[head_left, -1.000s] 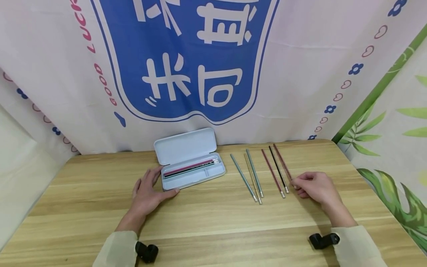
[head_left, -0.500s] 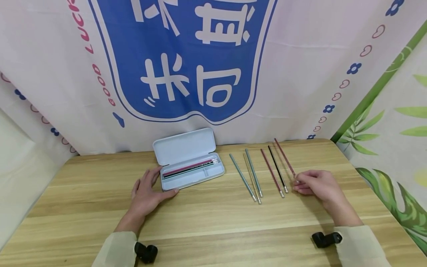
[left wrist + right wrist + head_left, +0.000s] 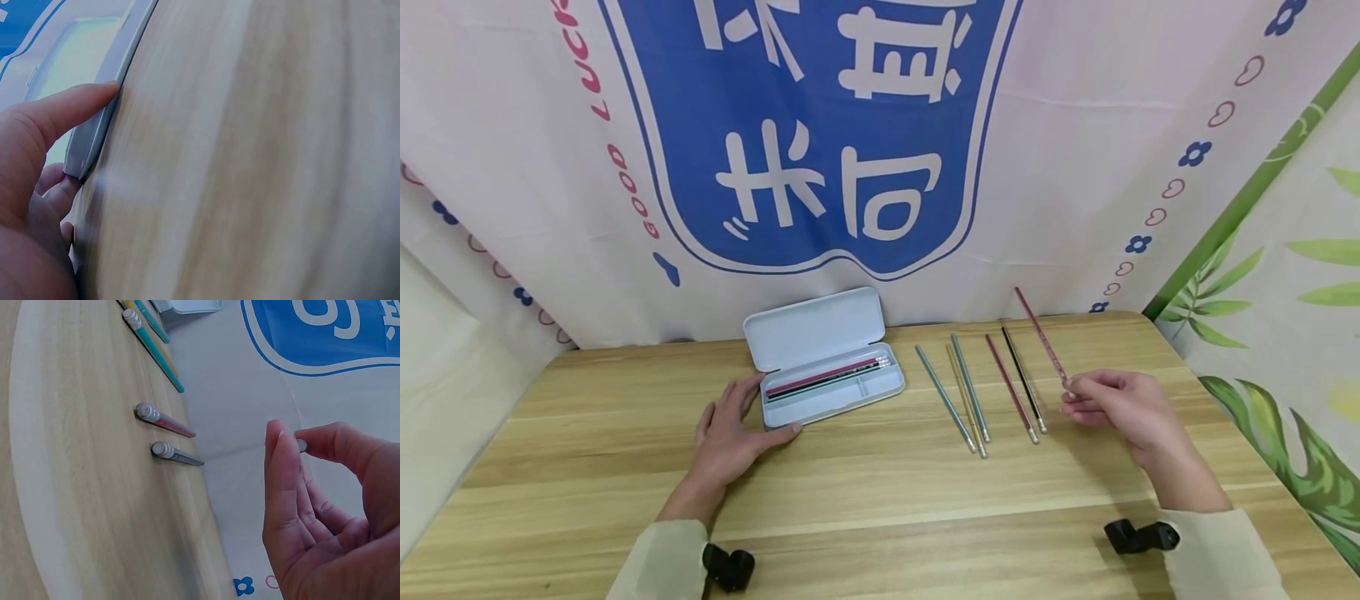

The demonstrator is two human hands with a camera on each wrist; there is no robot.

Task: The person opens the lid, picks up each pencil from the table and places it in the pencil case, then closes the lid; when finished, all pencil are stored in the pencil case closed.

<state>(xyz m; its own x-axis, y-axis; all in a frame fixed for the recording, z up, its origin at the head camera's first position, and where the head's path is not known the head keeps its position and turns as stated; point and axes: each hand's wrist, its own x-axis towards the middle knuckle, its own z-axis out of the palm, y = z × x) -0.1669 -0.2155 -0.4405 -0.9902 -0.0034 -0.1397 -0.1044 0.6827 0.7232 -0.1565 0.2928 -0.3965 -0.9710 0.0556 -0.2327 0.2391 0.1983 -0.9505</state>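
In the head view my left hand (image 3: 730, 429) holds the left end of an open light-blue pencil case (image 3: 816, 408), thumb along its front edge and fingers at its left side. Several pencils (image 3: 827, 379) lie in the case. My right hand (image 3: 1120, 408) pinches a dark red pencil (image 3: 1041, 337) near its eraser end, raised off the table and pointing away. In the right wrist view only the end of this pencil (image 3: 302, 445) shows between thumb and fingers. To the left of that hand, a black pencil (image 3: 1024, 379) and another red pencil (image 3: 1011, 387) lie on the table.
Two blue-green pencils, one (image 3: 946, 398) left and one (image 3: 972, 387) right, lie around a yellow pencil (image 3: 967, 400) between the case and the red pencil. The wooden table (image 3: 895, 517) ends at a white printed cloth (image 3: 1037, 208) behind. A leaf-patterned cloth (image 3: 1300, 333) borders the right side.
My right hand has lifted the dark red pencil from the table; its far end now rises in front of the back cloth. The left hand stays at the pencil case.
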